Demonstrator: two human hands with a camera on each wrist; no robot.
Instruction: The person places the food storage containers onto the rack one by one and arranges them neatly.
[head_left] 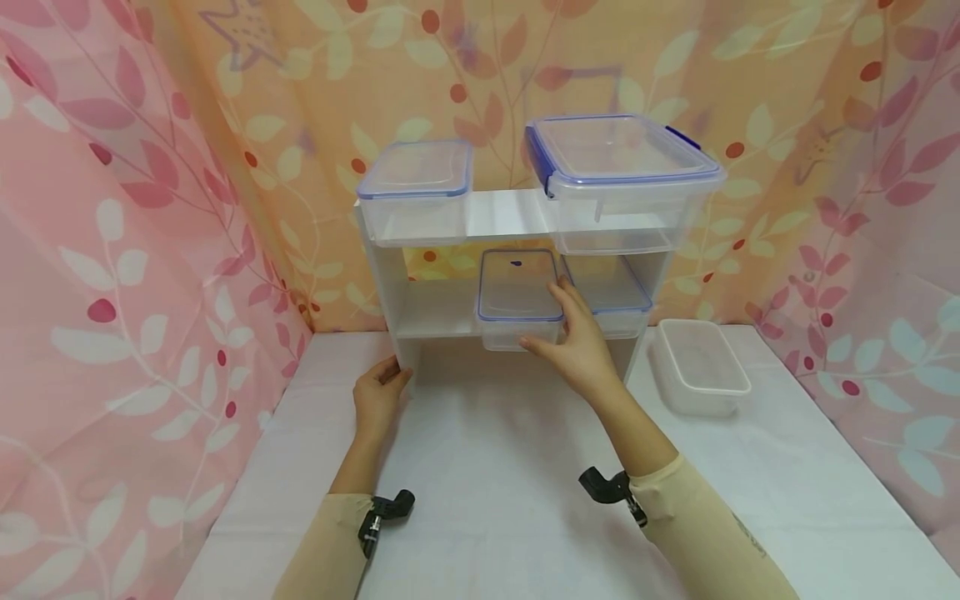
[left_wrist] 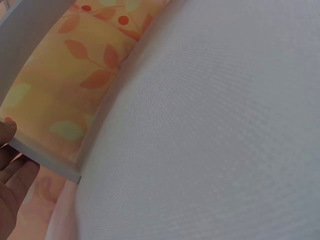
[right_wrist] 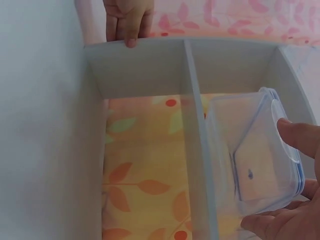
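Observation:
My left hand grips the left side panel of a white two-tier shelf low down, thumb on the inner face; in the left wrist view the fingers wrap the panel's edge. On the middle board, a clear food container with a blue-edged lid juts a little over the front. My right hand holds it at its front right corner, thumb at the front wall and fingers by the lid's right edge. Behind that hand a second lidded container sits on the same board, partly hidden.
Atop the shelf stand a medium lidded container at left and a larger one with blue clips at right, both overhanging the front. A whitish container rests on the white-covered table to the right. Patterned curtains enclose the back and sides.

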